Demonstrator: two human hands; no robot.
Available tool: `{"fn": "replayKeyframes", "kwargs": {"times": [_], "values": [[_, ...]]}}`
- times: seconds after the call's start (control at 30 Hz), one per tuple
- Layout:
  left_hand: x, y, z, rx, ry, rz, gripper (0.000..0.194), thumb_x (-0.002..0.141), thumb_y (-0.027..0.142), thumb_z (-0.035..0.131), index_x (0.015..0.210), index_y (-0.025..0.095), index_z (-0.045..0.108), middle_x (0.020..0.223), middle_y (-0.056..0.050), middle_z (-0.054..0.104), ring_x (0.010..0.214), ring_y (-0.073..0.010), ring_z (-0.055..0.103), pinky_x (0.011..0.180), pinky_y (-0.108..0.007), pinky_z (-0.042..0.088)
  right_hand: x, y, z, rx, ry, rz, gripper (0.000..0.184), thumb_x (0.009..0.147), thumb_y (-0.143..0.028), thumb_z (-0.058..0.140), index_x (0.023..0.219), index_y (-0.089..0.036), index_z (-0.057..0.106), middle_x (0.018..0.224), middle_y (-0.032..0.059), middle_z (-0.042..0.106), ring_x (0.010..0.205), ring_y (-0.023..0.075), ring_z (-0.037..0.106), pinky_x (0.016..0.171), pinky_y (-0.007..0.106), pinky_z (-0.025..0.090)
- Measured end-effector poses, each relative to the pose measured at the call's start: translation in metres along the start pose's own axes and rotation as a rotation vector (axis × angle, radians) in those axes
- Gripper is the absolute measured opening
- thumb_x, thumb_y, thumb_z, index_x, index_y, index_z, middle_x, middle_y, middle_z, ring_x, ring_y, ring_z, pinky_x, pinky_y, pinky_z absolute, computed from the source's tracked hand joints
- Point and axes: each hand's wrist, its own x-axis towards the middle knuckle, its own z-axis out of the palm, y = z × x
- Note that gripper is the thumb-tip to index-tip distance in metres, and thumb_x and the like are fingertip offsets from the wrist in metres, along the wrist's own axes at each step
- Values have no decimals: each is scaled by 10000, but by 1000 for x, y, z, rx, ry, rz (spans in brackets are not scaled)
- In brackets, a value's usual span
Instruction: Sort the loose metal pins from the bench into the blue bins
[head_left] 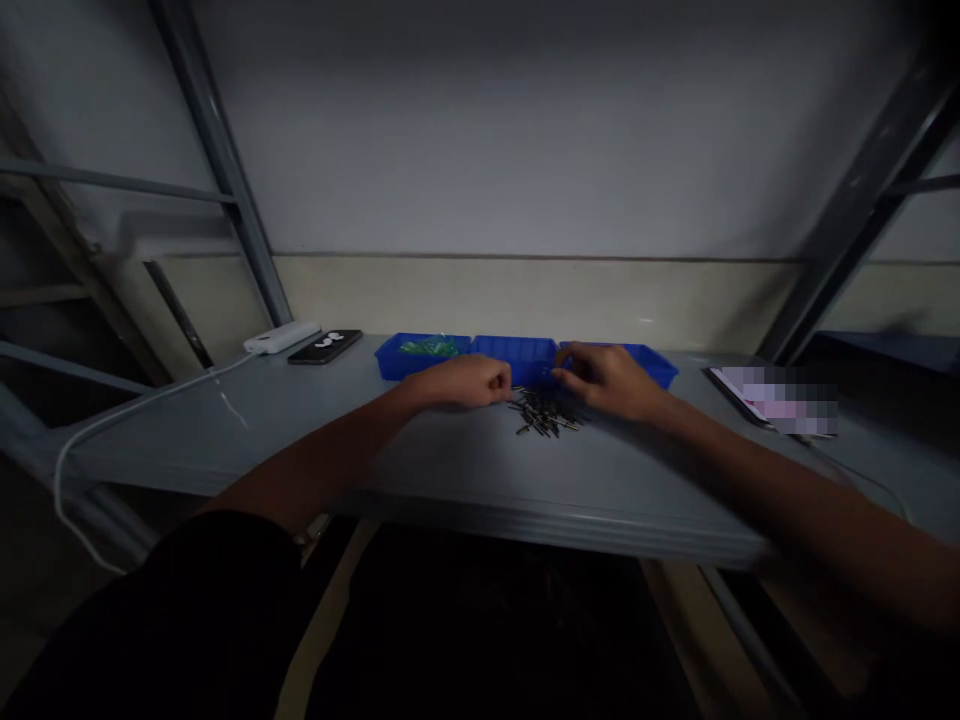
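A pile of small, thin metal pieces (546, 414), dark with some brassy ends, lies on the grey shelf top. My left hand (469, 380) is closed at the pile's left edge, its fingers curled in; anything they hold is hidden. On the other side, my right hand (609, 380) is held over the pile's right edge, in front of the bins. Its thumb and forefinger are bent toward each other, and what is between them is too small and dim to name. Behind the hands stand a middle blue bin (517, 352) and a right blue bin (654, 366), partly covered by my right hand.
The left blue bin (388, 360) holds green plastic-looking material (431, 346). Farther left are a dark phone (315, 350) with small white items on it and a white power bank (283, 337) with a cable. A lit phone (772, 400) lies right. Metal posts (217, 150) frame the shelf.
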Motion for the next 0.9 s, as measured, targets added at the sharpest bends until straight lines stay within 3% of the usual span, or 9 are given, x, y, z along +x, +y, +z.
{"fn": "replayKeyframes", "kwargs": {"times": [0.1, 0.23, 0.57, 0.73, 0.9], "values": [[4, 7, 1, -113, 92, 52, 204, 821, 323, 493, 895, 162, 593, 842, -36, 638, 728, -121, 557, 633, -216, 383, -2, -13, 5, 12, -44, -109, 250, 850, -349, 450, 972, -182, 591, 693, 22, 606, 590, 138, 514, 579, 264, 361], [6, 12, 3, -193, 148, 88, 197, 840, 278, 483, 926, 148, 602, 903, -41, 642, 792, -120, 562, 702, -222, 401, -5, -13, 4, 18, -9, -162, 228, 858, -308, 434, 949, -179, 599, 750, 39, 608, 655, 143, 523, 635, 271, 380], [8, 12, 3, -316, 128, 68, 215, 871, 284, 448, 940, 134, 585, 874, -46, 625, 753, -113, 548, 694, -227, 407, -5, -12, 2, 21, 67, -218, 188, 835, -271, 465, 904, -168, 606, 718, 44, 611, 635, 147, 531, 608, 273, 383], [9, -6, 7, -100, 129, 23, 243, 861, 344, 456, 965, 164, 583, 838, -33, 611, 714, -125, 534, 640, -236, 376, 0, 2, -4, -76, 131, -66, 258, 852, -340, 447, 916, -165, 626, 682, 42, 636, 570, 146, 546, 566, 268, 370], [11, -20, 12, 25, 50, 115, 253, 817, 341, 520, 1006, 184, 579, 915, -39, 587, 786, -132, 533, 653, -223, 370, 6, 33, -15, -319, 265, 327, 321, 847, -416, 446, 919, -175, 645, 720, 79, 672, 670, 217, 608, 589, 296, 366]]}}
